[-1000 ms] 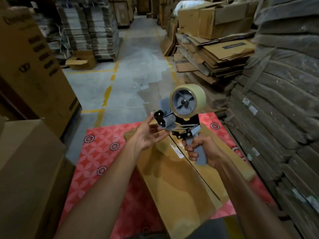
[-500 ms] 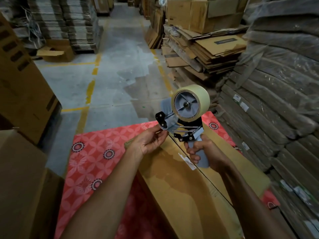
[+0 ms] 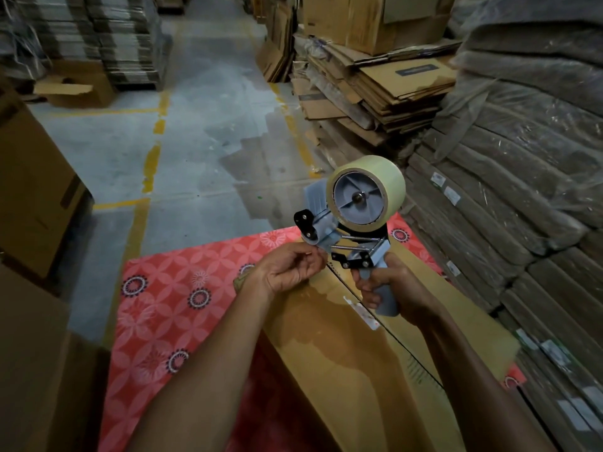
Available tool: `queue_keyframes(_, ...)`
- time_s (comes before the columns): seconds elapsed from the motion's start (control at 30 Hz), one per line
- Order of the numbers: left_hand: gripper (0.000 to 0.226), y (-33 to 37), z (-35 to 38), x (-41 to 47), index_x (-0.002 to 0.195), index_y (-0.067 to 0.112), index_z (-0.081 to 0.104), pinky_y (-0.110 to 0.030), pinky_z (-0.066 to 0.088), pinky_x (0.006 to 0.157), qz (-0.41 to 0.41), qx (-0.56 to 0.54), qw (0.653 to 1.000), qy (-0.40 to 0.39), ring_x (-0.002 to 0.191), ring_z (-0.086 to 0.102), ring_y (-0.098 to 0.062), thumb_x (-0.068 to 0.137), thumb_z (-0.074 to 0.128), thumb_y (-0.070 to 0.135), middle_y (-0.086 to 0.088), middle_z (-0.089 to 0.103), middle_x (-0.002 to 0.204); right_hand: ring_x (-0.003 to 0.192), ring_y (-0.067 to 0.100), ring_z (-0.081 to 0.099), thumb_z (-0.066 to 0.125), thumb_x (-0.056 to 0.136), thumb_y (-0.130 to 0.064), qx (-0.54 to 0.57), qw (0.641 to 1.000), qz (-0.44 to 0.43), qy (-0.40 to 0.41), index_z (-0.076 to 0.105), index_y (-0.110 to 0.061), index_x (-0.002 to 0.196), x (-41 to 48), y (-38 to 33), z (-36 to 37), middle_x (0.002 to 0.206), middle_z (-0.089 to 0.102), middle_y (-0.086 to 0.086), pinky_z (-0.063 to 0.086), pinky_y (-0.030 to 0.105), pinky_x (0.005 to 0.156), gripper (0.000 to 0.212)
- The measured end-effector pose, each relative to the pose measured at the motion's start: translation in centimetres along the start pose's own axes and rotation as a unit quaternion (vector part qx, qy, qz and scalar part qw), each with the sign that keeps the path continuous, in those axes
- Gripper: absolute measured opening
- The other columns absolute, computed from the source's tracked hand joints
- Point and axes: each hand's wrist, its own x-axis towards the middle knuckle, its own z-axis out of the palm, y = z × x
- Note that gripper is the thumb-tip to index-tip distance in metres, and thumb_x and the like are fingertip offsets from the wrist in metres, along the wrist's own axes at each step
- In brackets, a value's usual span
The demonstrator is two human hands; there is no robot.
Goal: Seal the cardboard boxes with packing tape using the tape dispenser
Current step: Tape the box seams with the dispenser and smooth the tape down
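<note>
**Student:** Where is the tool, and what does each hand do?

**Instructor:** The tape dispenser (image 3: 346,238) is held in the air above the cardboard box (image 3: 342,360), clear of it; the right hand (image 3: 398,288) wraps its fingers round the grey handle; the left hand (image 3: 287,269) has its fingers curled, with thumb and fingertips closed at the nose just under the roller; whether the tape's free end lies between them is too fine to tell.

**Student:** Which way does it point?

**Instructor:** The handle points down and toward the person, with the tape roll (image 3: 390,177) uppermost; the long axis runs from handle butt to roll, near upright with a slight lean; the nose, with its black side plate, points to the person's left. The box lies flat on a red patterned mat (image 3: 169,305); its dark seam (image 3: 396,340) runs aslant beneath the dispenser toward the lower right.

**Student:** How will these things handle?

**Instructor:** By judgement only: the dispenser looks light and rigid, plastic with metal parts; it is best taken by the handle, as here, with fingers kept off the cutter at the nose; the tape is thin, sticky and apt to fold on itself, so its end wants holding by the edges and keeping taut; the cardboard is stiff yet likely gives at the flaps, so the nose should press along the seam while the other hand steadies the box.
</note>
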Motion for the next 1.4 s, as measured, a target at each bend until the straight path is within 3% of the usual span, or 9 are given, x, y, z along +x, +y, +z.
queue_keyframes(0.5, 0.056, 1.9, 0.0, 0.1, 0.094, -0.015, 0.072, -0.036, 0.063, 0.062, -0.024, 0.097, 0.995, -0.014, 0.086, 0.075, -0.037, 0.041, 0.091, -0.02, -0.033, 0.069, 0.102, 0.05, 0.018, 0.032, 0.052, 0.063, -0.001, -0.065, 0.998, 0.007, -0.002, 0.053, -0.003, 0.084, 0.0, -0.4, -0.2, 0.069, 0.043, 0.014, 0.028, 0.033, 0.05, 0.021)
queue_keyframes(0.6, 0.048, 1.7, 0.9, -0.1, 0.086, -0.017, 0.072, -0.034, 0.061, 0.054, -0.015, 0.103, 0.994, -0.019, 0.075, 0.075, -0.036, 0.041, 0.087, -0.025, -0.032, 0.07, 0.091, 0.049, 0.019, 0.034, 0.054, 0.065, -0.001, -0.07, 0.998, 0.008, 0.0, 0.054, -0.002, 0.088, -0.1, -0.4, -0.3, 0.073, 0.045, 0.016, 0.03, 0.032, 0.05, 0.023)
queue_keyframes(0.67, 0.017, 1.7, 1.1, -0.1, 0.08, -0.016, 0.068, -0.031, 0.06, 0.05, -0.001, 0.14, 0.989, 0.049, 0.063, 0.074, -0.032, 0.067, 0.072, -0.026, -0.029, 0.069, 0.079, 0.048, 0.019, 0.035, 0.055, 0.067, -0.001, -0.083, 0.997, 0.005, 0.001, 0.054, -0.002, 0.085, -0.2, -0.5, -0.3, 0.074, 0.045, 0.017, 0.031, 0.03, 0.049, 0.018)
queue_keyframes(0.77, 0.029, 2.9, 1.0, 0.6, 0.08, -0.005, 0.063, -0.03, 0.059, 0.05, -0.002, 0.198, 0.971, 0.133, 0.058, 0.073, -0.025, 0.098, 0.04, -0.012, -0.021, 0.07, 0.071, 0.046, 0.019, 0.036, 0.058, 0.066, -0.006, -0.117, 0.993, 0.014, 0.012, 0.052, -0.002, 0.076, -0.3, -0.3, -0.2, 0.069, 0.044, 0.017, 0.032, 0.029, 0.048, 0.013)
queue_keyframes(0.87, 0.031, 3.7, 1.5, 0.9, 0.078, -0.001, 0.058, -0.031, 0.059, 0.047, 0.014, 0.303, 0.933, 0.195, 0.048, 0.069, -0.021, 0.101, 0.039, -0.009, -0.015, 0.067, 0.057, 0.044, 0.018, 0.037, 0.059, 0.063, -0.007, -0.116, 0.992, 0.032, 0.029, 0.052, -0.002, 0.072, -0.9, 0.0, 0.3, 0.06, 0.045, 0.012, 0.033, 0.03, 0.049, 0.012)
queue_keyframes(1.03, 0.063, 6.2, 1.4, 0.6, 0.035, 0.007, 0.057, -0.018, 0.047, 0.048, 0.003, 0.454, 0.868, 0.201, 0.03, 0.048, -0.01, 0.093, 0.045, -0.012, -0.002, 0.048, 0.04, 0.044, 0.016, 0.042, 0.064, 0.055, -0.019, -0.123, 0.986, 0.049, 0.104, 0.047, -0.005, 0.078, -3.4, 0.4, 0.3, 0.05, 0.052, -0.002, 0.036, 0.035, 0.053, 0.032)
queue_keyframes(1.17, 0.056, 7.8, 2.8, 0.9, 0.046, 0.003, 0.054, -0.012, 0.042, 0.04, -0.026, 0.541, 0.82, 0.186, 0.029, 0.047, -0.006, 0.099, 0.042, -0.009, 0.0, 0.049, 0.039, 0.045, 0.015, 0.044, 0.063, 0.059, -0.017, -0.115, 0.985, 0.066, 0.115, 0.051, -0.001, 0.082, -4.1, 0.8, 0.1, 0.049, 0.053, -0.003, 0.036, 0.038, 0.056, 0.031)
queue_keyframes(1.3, 0.031, 9.7, 1.2, 2.2, 0.071, -0.005, 0.061, -0.016, 0.047, 0.054, -0.001, 0.564, 0.793, 0.232, 0.051, 0.058, -0.009, 0.099, 0.047, -0.003, -0.01, 0.06, 0.06, 0.044, 0.016, 0.041, 0.072, 0.055, -0.021, -0.057, 0.988, 0.076, 0.126, 0.057, -0.001, 0.078, -4.4, 1.0, 0.2, 0.057, 0.049, 0.005, 0.031, 0.035, 0.053, 0.034)
queue_keyframes(1.4, 0.025, 9.5, 1.5, 2.5, 0.074, -0.002, 0.059, -0.015, 0.043, 0.039, 0.023, 0.575, 0.779, 0.249, 0.039, 0.054, -0.007, 0.097, 0.048, -0.003, -0.007, 0.06, 0.052, 0.043, 0.015, 0.04, 0.069, 0.055, -0.018, -0.078, 0.985, 0.082, 0.13, 0.054, -0.004, 0.07, -4.3, 1.3, 0.4, 0.053, 0.046, 0.004, 0.032, 0.035, 0.054, 0.026)
